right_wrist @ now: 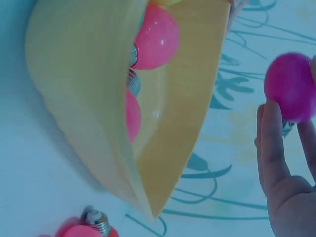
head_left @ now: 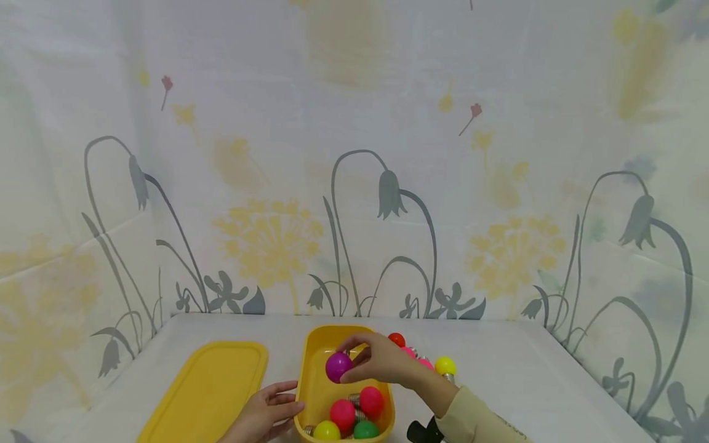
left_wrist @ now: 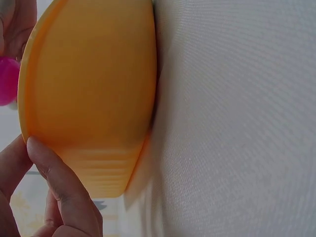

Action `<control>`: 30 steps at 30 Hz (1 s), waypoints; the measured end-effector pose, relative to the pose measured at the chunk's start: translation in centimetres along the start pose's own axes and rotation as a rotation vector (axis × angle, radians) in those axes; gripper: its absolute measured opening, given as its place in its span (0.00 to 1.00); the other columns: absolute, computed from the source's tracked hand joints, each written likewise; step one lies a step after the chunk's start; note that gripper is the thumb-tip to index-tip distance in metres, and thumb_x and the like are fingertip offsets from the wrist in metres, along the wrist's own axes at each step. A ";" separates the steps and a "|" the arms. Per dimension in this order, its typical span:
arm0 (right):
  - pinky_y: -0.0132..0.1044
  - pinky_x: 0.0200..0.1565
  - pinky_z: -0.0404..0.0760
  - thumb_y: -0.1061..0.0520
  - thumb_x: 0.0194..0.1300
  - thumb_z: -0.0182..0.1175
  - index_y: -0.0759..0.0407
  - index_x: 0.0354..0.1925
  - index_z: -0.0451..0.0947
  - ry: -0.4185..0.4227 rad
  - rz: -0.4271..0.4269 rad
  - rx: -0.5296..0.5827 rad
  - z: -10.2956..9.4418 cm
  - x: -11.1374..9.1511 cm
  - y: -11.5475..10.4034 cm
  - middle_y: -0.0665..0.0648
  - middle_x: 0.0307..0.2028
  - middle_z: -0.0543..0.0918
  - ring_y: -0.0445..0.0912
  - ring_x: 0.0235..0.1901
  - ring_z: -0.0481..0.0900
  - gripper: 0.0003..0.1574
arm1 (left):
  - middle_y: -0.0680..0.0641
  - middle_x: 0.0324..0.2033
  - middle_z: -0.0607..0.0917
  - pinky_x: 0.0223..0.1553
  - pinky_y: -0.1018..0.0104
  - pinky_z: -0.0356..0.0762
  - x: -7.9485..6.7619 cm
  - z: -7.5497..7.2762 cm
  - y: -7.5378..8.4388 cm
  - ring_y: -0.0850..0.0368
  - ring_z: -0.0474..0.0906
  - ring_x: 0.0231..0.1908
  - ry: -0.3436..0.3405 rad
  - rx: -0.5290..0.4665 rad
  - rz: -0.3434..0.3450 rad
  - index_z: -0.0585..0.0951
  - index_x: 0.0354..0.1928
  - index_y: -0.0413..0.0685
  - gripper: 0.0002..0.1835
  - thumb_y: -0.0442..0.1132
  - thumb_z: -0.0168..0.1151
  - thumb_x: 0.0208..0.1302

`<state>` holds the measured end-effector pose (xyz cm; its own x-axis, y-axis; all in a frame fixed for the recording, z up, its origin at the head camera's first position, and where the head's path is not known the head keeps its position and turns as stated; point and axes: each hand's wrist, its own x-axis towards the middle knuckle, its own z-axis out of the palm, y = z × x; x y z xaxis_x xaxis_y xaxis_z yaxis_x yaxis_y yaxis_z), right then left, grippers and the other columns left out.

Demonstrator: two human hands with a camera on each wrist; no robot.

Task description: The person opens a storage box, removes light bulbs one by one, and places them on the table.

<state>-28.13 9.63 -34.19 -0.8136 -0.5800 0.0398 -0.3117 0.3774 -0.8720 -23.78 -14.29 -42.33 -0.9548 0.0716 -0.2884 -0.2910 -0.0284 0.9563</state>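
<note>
The fingers of the right hand are bent towards the thumb with a gap only as wide as the purple bulb they pinch, its metal screw base turned in towards the palm. They hold it up over a yellow box, apart from the bulbs inside. The fingers of the left hand are nearly together on the near-left rim of the box, gripping it, one fingertip against the outer wall.

Inside the box, below the right fingers and nearer the person, two pink bulbs lie close together, with a yellow bulb and a green bulb nearer still. To the right of the right fingers, past the hand and outside the box, a red bulb, more pink bulbs and another yellow bulb lie on the tabletop.

A flat yellow lid lies left of the left fingers. A black object, partly hidden, sits under the right sleeve. Well beyond both sets of fingers hangs a flower-printed cloth.
</note>
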 end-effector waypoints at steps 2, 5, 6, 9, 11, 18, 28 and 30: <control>0.41 0.39 0.81 0.58 0.50 0.72 0.55 0.45 0.77 0.041 -0.006 0.027 -0.3 -0.5 0.3 0.54 0.43 0.77 0.48 0.37 0.80 0.23 | 0.42 0.39 0.78 0.39 0.62 0.79 -0.2 0.0 0.1 0.55 0.76 0.33 0.002 -0.002 0.007 0.66 0.59 0.29 0.34 0.38 0.68 0.54; 0.41 0.39 0.81 0.57 0.49 0.72 0.57 0.46 0.77 0.098 -0.001 0.041 -0.7 -1.0 0.9 0.54 0.43 0.77 0.47 0.37 0.80 0.25 | 0.42 0.39 0.78 0.39 0.62 0.79 -0.2 0.0 0.2 0.55 0.76 0.33 0.004 -0.001 0.005 0.66 0.59 0.29 0.35 0.39 0.69 0.53; 0.41 0.39 0.81 0.56 0.49 0.72 0.57 0.47 0.77 0.116 0.002 0.046 -0.8 -1.2 1.1 0.55 0.43 0.77 0.47 0.36 0.80 0.25 | 0.42 0.38 0.78 0.39 0.62 0.79 -0.2 -0.1 0.2 0.55 0.76 0.33 0.005 0.002 0.006 0.66 0.59 0.29 0.35 0.39 0.70 0.53; 0.41 0.40 0.81 0.55 0.49 0.72 0.59 0.48 0.76 0.155 0.016 0.059 -1.1 -1.8 1.7 0.56 0.43 0.77 0.47 0.36 0.80 0.27 | 0.41 0.39 0.78 0.40 0.62 0.80 0.0 -0.1 0.0 0.55 0.76 0.33 0.009 0.019 0.002 0.67 0.59 0.30 0.36 0.40 0.70 0.51; 0.41 0.41 0.81 0.54 0.49 0.72 0.59 0.48 0.75 0.182 0.033 0.064 -1.3 -2.2 2.1 0.56 0.42 0.77 0.47 0.37 0.79 0.29 | 0.41 0.38 0.78 0.39 0.63 0.80 0.0 -0.1 0.0 0.55 0.76 0.33 0.010 0.025 0.003 0.67 0.59 0.30 0.36 0.40 0.70 0.52; 0.42 0.39 0.81 0.51 0.48 0.73 0.60 0.50 0.75 0.305 0.083 0.037 -1.9 -3.7 3.2 0.56 0.38 0.78 0.46 0.37 0.78 0.32 | 0.41 0.39 0.78 0.39 0.64 0.79 -0.1 -0.1 0.1 0.56 0.75 0.32 0.010 0.025 -0.001 0.66 0.59 0.30 0.36 0.41 0.70 0.52; 0.42 0.39 0.81 0.52 0.47 0.74 0.59 0.48 0.76 0.413 0.123 0.022 -2.9 -5.4 5.3 0.56 0.40 0.78 0.47 0.35 0.79 0.30 | 0.41 0.38 0.77 0.39 0.65 0.79 -0.2 -0.1 0.0 0.56 0.75 0.32 0.011 0.011 -0.010 0.66 0.59 0.30 0.36 0.40 0.70 0.53; 0.42 0.39 0.81 0.53 0.47 0.73 0.59 0.48 0.76 0.424 0.122 0.014 -3.0 -5.7 5.8 0.57 0.41 0.78 0.47 0.34 0.79 0.30 | 0.41 0.39 0.77 0.39 0.65 0.79 -0.1 0.0 0.0 0.56 0.75 0.32 0.010 0.007 -0.011 0.66 0.59 0.30 0.36 0.40 0.70 0.52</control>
<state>-26.74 17.29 -37.98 -0.9745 -0.1831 0.1301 -0.1963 0.4130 -0.8893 -23.66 -14.32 -42.32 -0.9522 0.0617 -0.2992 -0.3009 -0.0202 0.9534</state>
